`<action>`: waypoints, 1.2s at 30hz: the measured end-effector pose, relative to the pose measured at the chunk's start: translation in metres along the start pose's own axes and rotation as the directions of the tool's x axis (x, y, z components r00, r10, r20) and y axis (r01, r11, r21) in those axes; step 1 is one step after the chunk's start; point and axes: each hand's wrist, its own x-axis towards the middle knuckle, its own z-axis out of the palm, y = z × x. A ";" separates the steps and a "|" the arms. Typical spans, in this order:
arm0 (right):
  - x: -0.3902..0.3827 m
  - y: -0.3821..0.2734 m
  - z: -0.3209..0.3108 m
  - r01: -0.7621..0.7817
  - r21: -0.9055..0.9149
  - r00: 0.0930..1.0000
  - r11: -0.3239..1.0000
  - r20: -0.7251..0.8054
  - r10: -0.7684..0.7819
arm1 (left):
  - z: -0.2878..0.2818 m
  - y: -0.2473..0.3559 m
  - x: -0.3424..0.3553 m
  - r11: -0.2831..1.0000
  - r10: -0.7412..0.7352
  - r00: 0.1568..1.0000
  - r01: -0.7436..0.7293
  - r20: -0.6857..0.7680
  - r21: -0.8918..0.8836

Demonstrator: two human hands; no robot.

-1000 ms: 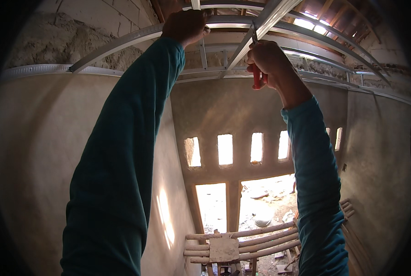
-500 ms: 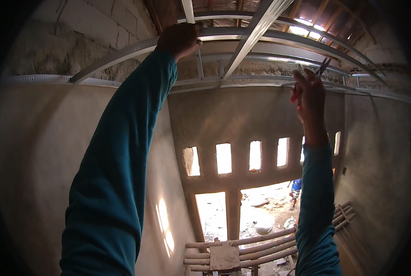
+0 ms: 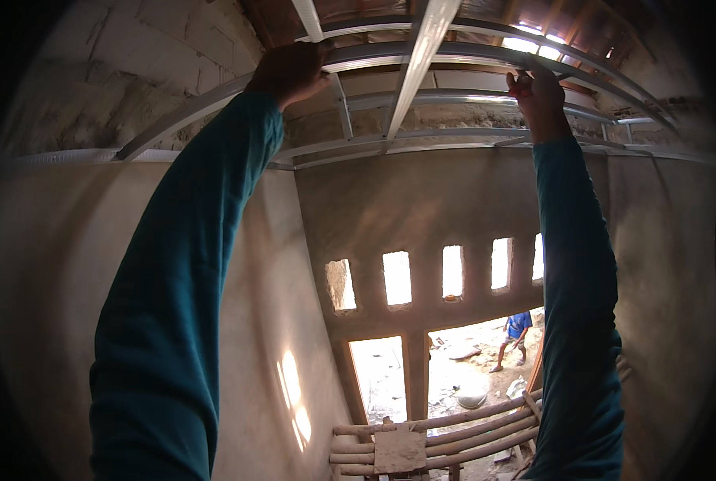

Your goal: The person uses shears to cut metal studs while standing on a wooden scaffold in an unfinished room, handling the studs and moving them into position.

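Overhead, my left hand (image 3: 290,74) is closed around a long silver metal ceiling channel (image 3: 374,54), close to where a narrower crosspiece (image 3: 308,20) meets it. My right hand (image 3: 540,100) is raised to the same channel farther right, its fingers curled around a red-handled pliers-like tool. Only a bit of red shows between the fingers, and a dark tip sticks out beside the hand; the jaws are mostly hidden. Between my hands a wide ribbed metal profile (image 3: 422,60) crosses the channel.
More metal channels run along the wall below the roof timbers. Beneath me are wooden poles (image 3: 486,437) with a flat board (image 3: 399,449) on them. A person in blue (image 3: 516,329) walks outside, beyond the large openings. Small window holes (image 3: 397,277) pierce the far wall.
My right hand has risen with the tool from below the channels up to the channel. The left hand keeps its hold, slightly farther left in view. The person outside has come more into sight.
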 end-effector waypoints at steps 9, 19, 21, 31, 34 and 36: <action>0.037 -0.027 -0.058 0.646 -0.666 0.756 0.374 0.490 -0.433 | -0.013 0.019 0.020 0.999 0.012 0.992 -0.017 -0.128 -0.039; -0.024 -0.083 -0.107 0.049 -0.018 0.844 0.999 -0.534 -0.051 | -0.015 -0.027 0.006 0.969 0.237 0.859 -0.245 -0.455 0.042; -0.038 -0.084 -0.142 0.046 -0.028 0.843 0.999 -0.534 -0.054 | -0.027 -0.023 -0.010 0.971 0.226 0.865 -0.239 -0.449 0.028; -0.137 -0.131 -0.300 -0.030 0.021 0.860 0.999 -0.509 0.037 | -0.143 0.014 -0.227 0.991 -0.107 0.985 0.095 -0.134 -0.094; -0.186 -0.146 -0.327 -0.026 0.013 0.740 1.000 -0.672 0.028 | -0.160 0.009 -0.319 0.970 -0.238 0.969 0.240 -0.058 0.027; -0.226 -0.161 -0.350 -0.087 -0.066 0.752 0.994 -0.658 0.022 | -0.169 0.015 -0.362 0.966 -0.249 0.968 0.248 0.001 0.072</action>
